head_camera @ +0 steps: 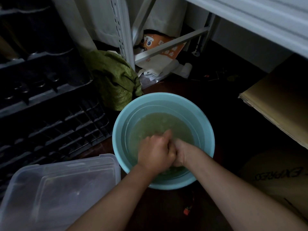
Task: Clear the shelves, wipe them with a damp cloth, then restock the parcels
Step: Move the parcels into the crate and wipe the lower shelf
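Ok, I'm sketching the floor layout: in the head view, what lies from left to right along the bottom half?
Clear plastic box → blue basin with both hands in the water → cardboard boxes.

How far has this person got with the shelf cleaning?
Done: cannot tell; only a strip of shelf edge shows. In hand: left hand and right hand work together in cloudy water in the blue basin; any cloth is hidden. Left: wiping and restocking, probably.
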`<state>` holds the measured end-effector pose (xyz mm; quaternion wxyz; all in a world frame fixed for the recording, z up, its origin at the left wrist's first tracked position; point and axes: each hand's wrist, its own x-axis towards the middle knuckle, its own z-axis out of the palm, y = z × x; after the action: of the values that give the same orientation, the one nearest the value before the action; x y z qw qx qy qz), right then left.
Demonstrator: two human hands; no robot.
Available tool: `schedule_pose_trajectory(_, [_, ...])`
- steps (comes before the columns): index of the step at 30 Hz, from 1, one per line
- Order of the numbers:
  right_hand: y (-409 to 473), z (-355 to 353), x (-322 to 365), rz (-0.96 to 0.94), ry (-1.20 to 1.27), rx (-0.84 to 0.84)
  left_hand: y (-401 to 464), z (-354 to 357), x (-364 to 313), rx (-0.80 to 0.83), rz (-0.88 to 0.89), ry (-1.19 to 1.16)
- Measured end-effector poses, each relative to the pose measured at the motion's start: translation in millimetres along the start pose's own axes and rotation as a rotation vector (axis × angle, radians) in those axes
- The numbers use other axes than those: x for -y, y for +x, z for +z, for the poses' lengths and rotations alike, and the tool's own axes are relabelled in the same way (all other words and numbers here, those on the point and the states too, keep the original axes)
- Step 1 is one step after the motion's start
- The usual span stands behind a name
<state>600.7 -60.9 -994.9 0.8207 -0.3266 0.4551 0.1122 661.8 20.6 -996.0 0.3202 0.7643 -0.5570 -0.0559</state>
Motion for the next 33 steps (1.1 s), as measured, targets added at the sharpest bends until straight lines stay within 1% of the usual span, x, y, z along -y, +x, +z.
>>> schedule_pose_trajectory(4, [0,-1,1,0.041,-0.040,-0.066,-3,1,-1,0.021,0.005,0.003])
schedule_pose_trajectory(11, [5,-6,0,0.063,-0.092,-0.110,-3,3,2,0.033,0.021,-0.068])
schedule_pose_trajectory(16, [1,-5,3,0.065,-0.187,-0.161,-2,2,3,0.048,0.040,-0.089])
schedule_pose_trajectory(18, [3,-6,3,0.068,-0.197,-0.162,-2,1,4,0.050,0.052,-0.104])
schedule_pose_trajectory(21, [5,-5,4,0.071,-0.147,-0.096,-1,0,4,0.042,0.083,-0.085])
schedule_pose_trajectory(24, [1,0,7,0.073,-0.092,-0.070,-2,-5,6,0.081,0.080,-0.082])
schedule_pose_trajectory(26, [-1,6,12,0.024,-0.071,-0.067,-1,-12,9,0.104,0.008,-0.080])
schedule_pose_trajectory(28, [-4,12,26,-0.053,-0.026,-0.042,6,-21,14,0.081,-0.152,-0.126])
schedule_pose_trajectory(29, [-10,15,36,-0.105,0.002,-0.016,13,-28,16,0.019,-0.268,-0.186])
schedule_pose_trajectory(31, [-32,20,63,-0.224,0.010,0.007,30,-47,25,-0.186,-0.484,-0.297])
schedule_pose_trajectory(33, [-55,22,79,-0.355,0.005,0.082,44,-69,35,-0.355,-0.631,-0.353])
